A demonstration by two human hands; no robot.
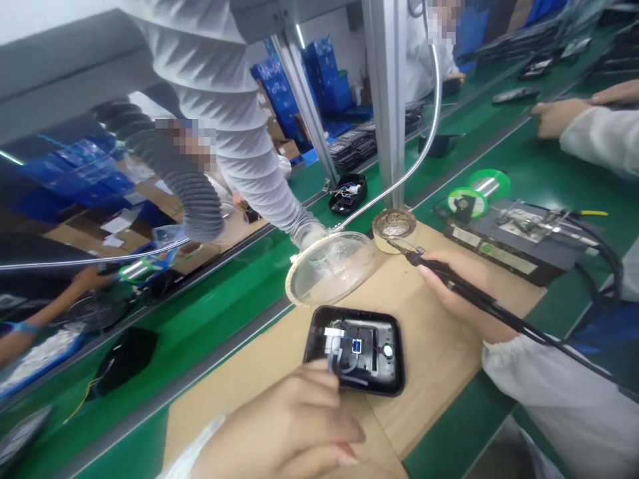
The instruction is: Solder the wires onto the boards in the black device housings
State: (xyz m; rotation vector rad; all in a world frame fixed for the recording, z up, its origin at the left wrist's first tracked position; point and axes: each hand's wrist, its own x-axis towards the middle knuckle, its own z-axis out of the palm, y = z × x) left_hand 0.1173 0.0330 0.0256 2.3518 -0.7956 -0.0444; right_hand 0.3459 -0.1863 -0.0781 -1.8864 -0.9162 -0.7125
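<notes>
The open black casing is laid on the cardboard sheet, and it is the left hand that is placed nearer, its fingers brought right up to the casing's near left corner. From those fingers the casing is spread forward and to the right; its long axis, as far as can be judged, is set across the view, tipped slightly down at the right. The left fingers are curled in close, with little gap shown; a thin bluish strand is seen by their tips, but whether it is pinched cannot be told.

Over to the right hand: here the soldering iron is gripped, fingers wrapped snugly round the handle. Its tip is pointed away to the left and held at the round pot, though contact is not clearly shown. So the casing is left on the near, left side of that tip, well apart from it. Just beyond the casing, the clear hood is hung low, while the solder spool is mounted farther off to the right.
</notes>
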